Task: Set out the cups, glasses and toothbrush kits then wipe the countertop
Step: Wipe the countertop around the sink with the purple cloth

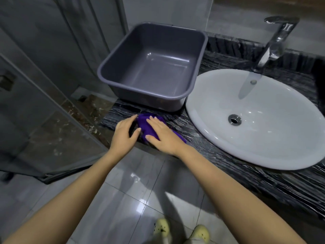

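Head view: the dark, white-veined marble table carries an empty grey rectangular plastic tub at its left end, just beside a white oval ceramic sink with a chrome tap behind it. The right hand lies flat, fingers extended, pressing a purple cloth onto the table's front-left corner, while the left hand rests open, touching the cloth's left edge without gripping it. Glossy grey floor tiles and a glass shower partition lie left of the table.
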The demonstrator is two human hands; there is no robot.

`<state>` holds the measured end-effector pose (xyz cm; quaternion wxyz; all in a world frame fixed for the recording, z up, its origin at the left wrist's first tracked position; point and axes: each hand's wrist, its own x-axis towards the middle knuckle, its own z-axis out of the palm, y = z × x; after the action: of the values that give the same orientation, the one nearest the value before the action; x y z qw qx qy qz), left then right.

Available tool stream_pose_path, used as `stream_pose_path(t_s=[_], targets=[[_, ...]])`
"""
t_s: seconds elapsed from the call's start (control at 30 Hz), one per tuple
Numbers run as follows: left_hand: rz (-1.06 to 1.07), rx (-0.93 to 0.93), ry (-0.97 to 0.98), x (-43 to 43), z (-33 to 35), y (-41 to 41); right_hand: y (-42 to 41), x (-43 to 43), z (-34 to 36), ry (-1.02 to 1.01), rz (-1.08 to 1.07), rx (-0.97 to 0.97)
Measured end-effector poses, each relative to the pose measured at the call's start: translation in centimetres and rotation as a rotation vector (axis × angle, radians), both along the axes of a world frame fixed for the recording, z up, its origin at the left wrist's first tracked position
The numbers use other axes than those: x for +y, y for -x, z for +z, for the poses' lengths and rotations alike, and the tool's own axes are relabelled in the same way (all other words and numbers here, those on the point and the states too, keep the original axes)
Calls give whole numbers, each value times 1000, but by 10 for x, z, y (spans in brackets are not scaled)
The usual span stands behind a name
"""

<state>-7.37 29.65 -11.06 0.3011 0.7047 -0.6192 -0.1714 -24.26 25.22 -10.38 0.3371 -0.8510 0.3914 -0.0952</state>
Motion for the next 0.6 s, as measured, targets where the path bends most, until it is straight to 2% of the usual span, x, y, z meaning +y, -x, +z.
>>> stream_pose_path(t_s=[0.1, 0.17, 0.23, 0.37, 0.6], targets=[[-201, -93, 2, 2, 4, 12, 31, 1, -1, 236, 13, 106], [-266, -156, -33, 3, 3, 17, 41, 1, -4, 270, 58, 186], [-246, -212, -50, 4, 4, 18, 39, -2, -1, 260, 74, 163], [-149, -320, -67, 4, 9, 22, 29, -20, 9, 416, 85, 166], [-50, -355, -215, 9, 26, 40, 37, -32, 19, 219, 140, 269]])
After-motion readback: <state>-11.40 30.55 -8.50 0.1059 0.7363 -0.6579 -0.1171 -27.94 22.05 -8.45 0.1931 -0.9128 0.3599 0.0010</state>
